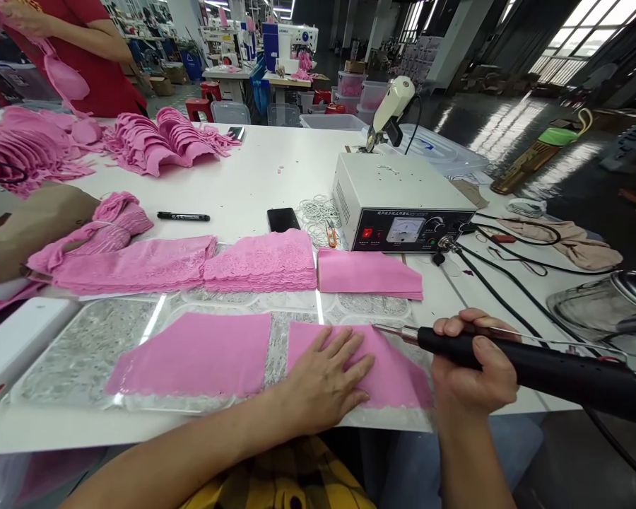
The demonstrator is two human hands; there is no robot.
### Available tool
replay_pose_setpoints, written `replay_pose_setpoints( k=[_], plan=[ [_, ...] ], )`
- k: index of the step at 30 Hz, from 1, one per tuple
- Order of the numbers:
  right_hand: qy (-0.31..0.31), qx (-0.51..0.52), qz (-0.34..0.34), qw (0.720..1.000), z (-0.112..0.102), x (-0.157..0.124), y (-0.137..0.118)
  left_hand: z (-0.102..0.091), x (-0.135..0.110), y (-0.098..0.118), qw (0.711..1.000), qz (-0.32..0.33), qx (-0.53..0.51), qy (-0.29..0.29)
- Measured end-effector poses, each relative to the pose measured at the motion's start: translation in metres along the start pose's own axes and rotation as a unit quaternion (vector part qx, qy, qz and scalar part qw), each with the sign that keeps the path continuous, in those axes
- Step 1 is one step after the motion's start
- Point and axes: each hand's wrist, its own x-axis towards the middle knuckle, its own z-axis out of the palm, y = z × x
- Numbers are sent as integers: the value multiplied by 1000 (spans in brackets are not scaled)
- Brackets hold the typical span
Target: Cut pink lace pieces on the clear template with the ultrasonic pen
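My left hand (323, 385) lies flat, fingers spread, on the right pink fabric piece (392, 375), which rests on the clear template (79, 353) at the near edge of the tabletop (254, 184). My right hand (469, 367) wraps its fingers around the black cutting tool (535, 367); its metal tip is at the fabric's upper edge.

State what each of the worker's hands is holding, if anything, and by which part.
The right hand grips the black cutting tool near its front end. The left hand holds nothing; it presses flat on a pink fabric piece.
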Motion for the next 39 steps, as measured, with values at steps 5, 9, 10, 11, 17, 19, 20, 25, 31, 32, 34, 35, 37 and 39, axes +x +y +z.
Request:
replay_pose_setpoints(
  k=[5,9,10,11,17,19,20,25,31,32,34,35,37,39],
  plan=[
    [-14,-9,0,1000,2,-1,1,0,0,-1,1000,6,16,-27],
    [4,-2,1,1000,4,2,-6,-1,0,-3,999,10,21,-32],
    [14,-2,-1,1000,1,4,-10,-1,0,-3,999,12,21,-31],
    [25,-5,-3,1000,-2,6,-16,-1,1,-4,999,14,20,-30],
    [54,-68,-8,996,-39,10,-53,-1,1,-6,999,22,17,-24],
    [57,-80,-8,995,-48,8,-59,-1,0,-6,999,25,16,-21],
    [57,-83,-9,995,-51,7,-60,0,0,-7,999,26,16,-20],
    [51,-84,-1,995,-56,5,-60,1,0,-8,999,25,16,-24],
    [48,-83,1,995,-56,4,-59,0,0,-8,999,25,18,-20],
    [44,-84,2,995,-56,4,-58,0,0,-8,999,24,18,-20],
    [38,-93,3,995,-56,4,-57,-1,0,-7,999,24,16,-18],
    [37,-98,2,995,-56,4,-57,-1,1,-7,999,25,15,-18],
    [39,-108,-3,993,-55,4,-57,-2,1,-7,999,27,14,-18],
    [44,-115,-6,992,-55,4,-57,-3,1,-6,999,27,15,-19]
  ],
)
